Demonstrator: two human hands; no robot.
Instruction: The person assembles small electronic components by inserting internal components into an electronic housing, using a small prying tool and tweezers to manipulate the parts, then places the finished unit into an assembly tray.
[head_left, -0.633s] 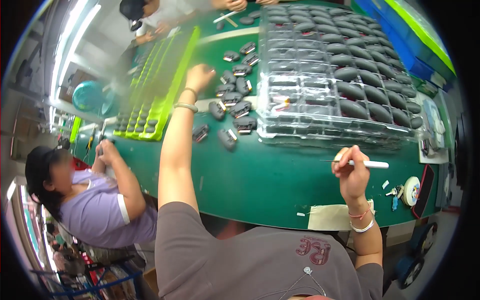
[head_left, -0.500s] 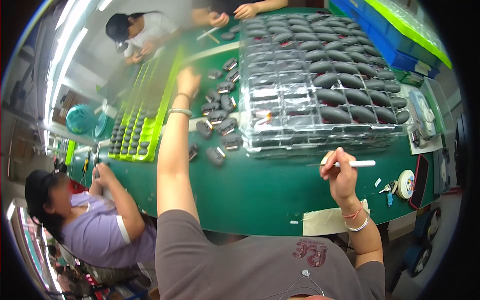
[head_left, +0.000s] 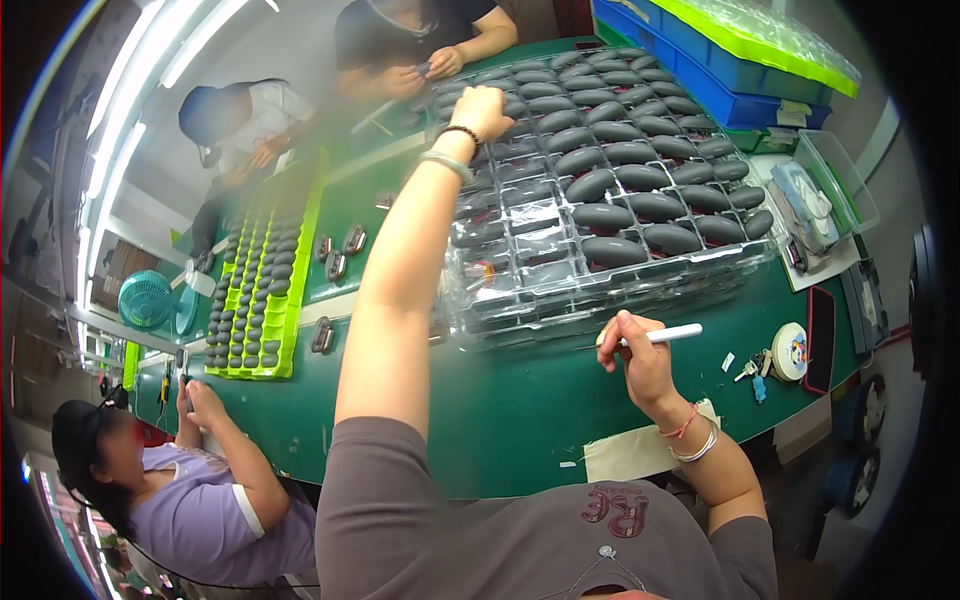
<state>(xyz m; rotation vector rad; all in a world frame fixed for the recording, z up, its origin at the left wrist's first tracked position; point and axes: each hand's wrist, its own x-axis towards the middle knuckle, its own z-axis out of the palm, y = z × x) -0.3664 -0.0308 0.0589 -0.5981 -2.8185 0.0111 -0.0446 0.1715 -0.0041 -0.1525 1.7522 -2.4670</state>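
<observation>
My left hand (head_left: 482,112), fingers curled, reaches over the far left part of a clear plastic tray (head_left: 610,282) divided into compartments. Dark grey oval pieces (head_left: 608,250) fill many of these. A grey oval shell lies right at its fingertips; whatever the fingers hold is hidden. Above the near edge of the tray, my right hand (head_left: 645,365) grips a white pen-shaped tool (head_left: 672,333) between thumb and fingers. Several loose dark pieces (head_left: 336,266) lie on the green table to the left of my left forearm, which may cover others.
A lime-green tray (head_left: 285,340) of small grey pieces stands at left. Two people work across the table, and one in purple (head_left: 215,510) sits at left. Blue crates (head_left: 740,95) stand far right. Keys (head_left: 757,368), a round case (head_left: 790,350) and a phone-like slab (head_left: 820,340) lie right.
My left hand has moved from beside the loose pieces, rightward and over the clear tray. The whole view has shifted a little. My right hand still holds the white pen-shaped tool.
</observation>
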